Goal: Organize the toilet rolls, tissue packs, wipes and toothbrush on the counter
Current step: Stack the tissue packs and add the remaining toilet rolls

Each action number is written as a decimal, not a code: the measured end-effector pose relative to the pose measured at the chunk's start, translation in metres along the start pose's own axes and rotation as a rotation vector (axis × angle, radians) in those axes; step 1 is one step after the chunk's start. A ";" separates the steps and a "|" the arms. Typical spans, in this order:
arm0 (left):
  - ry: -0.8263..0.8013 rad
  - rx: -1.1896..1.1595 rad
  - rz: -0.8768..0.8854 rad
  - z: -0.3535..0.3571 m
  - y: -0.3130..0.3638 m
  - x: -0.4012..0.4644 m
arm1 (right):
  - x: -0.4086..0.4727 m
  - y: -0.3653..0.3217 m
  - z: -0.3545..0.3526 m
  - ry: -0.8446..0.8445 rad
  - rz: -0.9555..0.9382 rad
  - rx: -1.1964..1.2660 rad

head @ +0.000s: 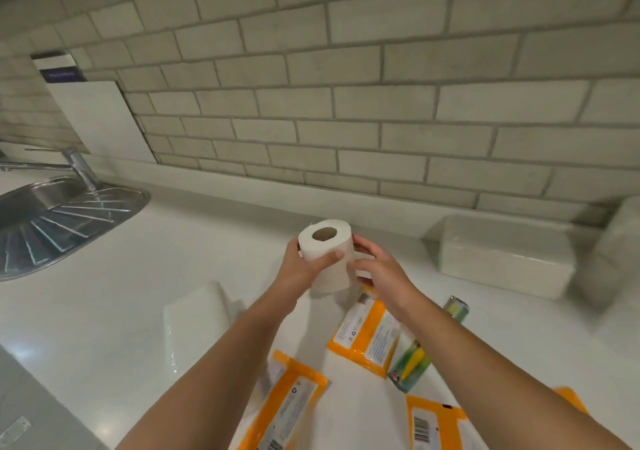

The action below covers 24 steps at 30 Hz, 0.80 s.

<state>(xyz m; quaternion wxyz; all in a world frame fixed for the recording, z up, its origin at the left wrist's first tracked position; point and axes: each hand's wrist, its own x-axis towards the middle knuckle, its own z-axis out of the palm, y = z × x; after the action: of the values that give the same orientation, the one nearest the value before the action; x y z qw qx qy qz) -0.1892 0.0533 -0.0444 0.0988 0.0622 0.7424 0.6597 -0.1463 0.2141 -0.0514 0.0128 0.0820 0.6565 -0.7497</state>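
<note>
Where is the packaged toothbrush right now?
In the head view, the packaged toothbrush lies on the counter right of centre, partly under the right forearm, beside the orange wipes pack.

Dim, greenish light; wide-angle bending and motion blur at edges.

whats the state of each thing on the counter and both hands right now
toilet roll: upright, held off the counter
left hand: grips the roll
right hand: fingers on the roll
wipes packs: lying flat
toothbrush: packaged, lying flat
tissue pack: by wall
</note>
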 end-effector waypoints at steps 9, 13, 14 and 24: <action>-0.296 -0.023 0.012 0.114 0.030 -0.047 | -0.110 -0.018 -0.104 0.193 -0.122 -0.058; -0.429 -0.025 0.017 0.174 0.043 -0.075 | -0.158 -0.024 -0.155 0.263 -0.146 -0.117; -0.446 -0.027 0.023 0.194 0.046 -0.084 | -0.173 -0.024 -0.172 0.284 -0.152 -0.131; -0.540 -0.044 0.109 0.351 0.069 -0.143 | -0.270 -0.035 -0.291 0.500 -0.197 -0.127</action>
<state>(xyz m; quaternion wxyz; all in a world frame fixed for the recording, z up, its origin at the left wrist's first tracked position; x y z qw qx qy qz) 0.0273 0.3691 -0.0052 0.2589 0.2733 0.6702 0.6396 0.1460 0.4817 -0.0159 -0.2175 0.1991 0.6897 -0.6613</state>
